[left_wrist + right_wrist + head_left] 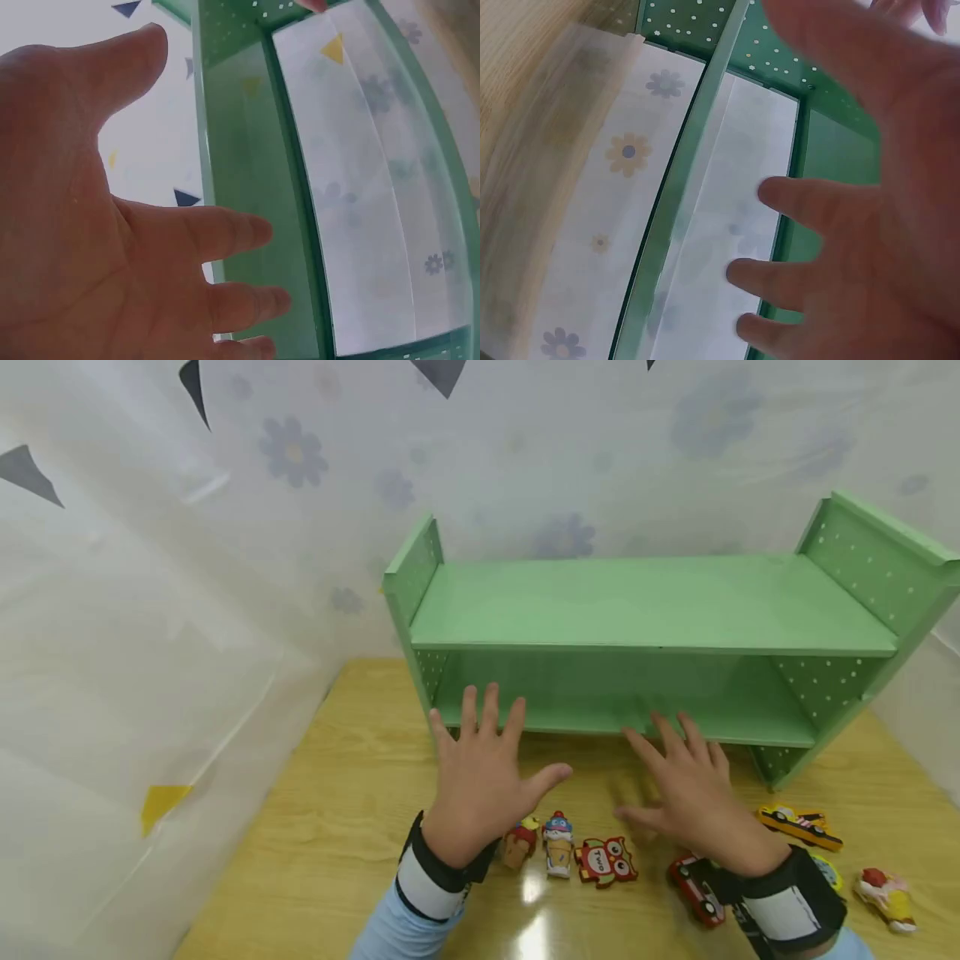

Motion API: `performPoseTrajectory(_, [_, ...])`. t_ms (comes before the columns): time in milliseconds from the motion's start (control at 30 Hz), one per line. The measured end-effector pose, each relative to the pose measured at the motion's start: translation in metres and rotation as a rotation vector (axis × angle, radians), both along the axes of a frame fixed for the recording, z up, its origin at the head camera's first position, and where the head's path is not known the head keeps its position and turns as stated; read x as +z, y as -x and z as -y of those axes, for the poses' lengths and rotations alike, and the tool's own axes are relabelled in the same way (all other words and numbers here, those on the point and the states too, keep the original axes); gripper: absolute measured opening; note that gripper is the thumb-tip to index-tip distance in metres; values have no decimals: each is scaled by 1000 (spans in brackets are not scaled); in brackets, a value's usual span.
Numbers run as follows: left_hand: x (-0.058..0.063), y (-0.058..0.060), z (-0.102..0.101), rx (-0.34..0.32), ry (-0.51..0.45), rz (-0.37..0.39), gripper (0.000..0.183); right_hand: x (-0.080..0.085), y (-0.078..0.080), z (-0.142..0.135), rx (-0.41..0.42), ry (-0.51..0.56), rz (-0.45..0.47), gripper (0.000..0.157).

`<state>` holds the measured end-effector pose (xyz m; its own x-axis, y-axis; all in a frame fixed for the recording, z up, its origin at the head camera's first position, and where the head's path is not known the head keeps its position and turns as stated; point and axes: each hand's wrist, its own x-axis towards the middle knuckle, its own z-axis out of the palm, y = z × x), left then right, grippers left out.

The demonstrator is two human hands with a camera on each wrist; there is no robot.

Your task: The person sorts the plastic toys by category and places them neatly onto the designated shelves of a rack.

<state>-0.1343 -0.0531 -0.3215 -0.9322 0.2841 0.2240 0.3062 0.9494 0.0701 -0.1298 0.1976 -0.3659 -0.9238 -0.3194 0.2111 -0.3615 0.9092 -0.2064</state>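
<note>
A green two-tier shelf (652, 602) with white-dotted side panels stands on the wooden table, against the patterned sheet. My left hand (480, 785) is spread with straight fingers in front of the lower tier, holding nothing. To its right, my right hand (690, 793) hovers palm down, its fingers apart and slightly blurred. Neither hand grips anything. Both palms show up close in the wrist views, where the left hand (112, 217) and the right hand (870, 217) have the green shelf beyond their fingertips.
Small toys lie on the table (315, 827): an ice-cream figure (558, 845), a red owl (606, 862), another cone-shaped figure (519, 843), a red car (697, 890), a yellow vehicle (799, 827) and a figure in yellow (887, 900). My right wrist partly covers a round yellow-green piece (827, 871).
</note>
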Motion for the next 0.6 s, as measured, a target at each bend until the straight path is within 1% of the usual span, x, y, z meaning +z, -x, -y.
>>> performPoseTrajectory(100, [1,2,3,-4,6,4,93,1,2,0,0,15,-63,87])
performPoseTrajectory(167, [3,5,4,-25,-20,-3,89,2,4,0,0,30,-114,81])
performPoseTrajectory(233, [5,8,6,-51,-77,-18,84,2,6,0,9,43,-157,77])
performPoseTrajectory(300, [6,12,12,-69,-165,-59,75,3,7,1,26,57,-183,73])
performPoseTrajectory(367, [7,15,20,-75,-289,-137,65,3,9,4,48,60,-193,71])
performPoseTrajectory(433, [8,20,31,-84,-419,-256,54,2,9,8,66,66,-203,68])
performPoseTrajectory(533, [7,31,48,-84,-604,-436,37,3,9,14,84,83,-206,65])
performPoseTrajectory(600, [3,40,60,-68,-693,-511,31,2,9,18,91,100,-205,63])
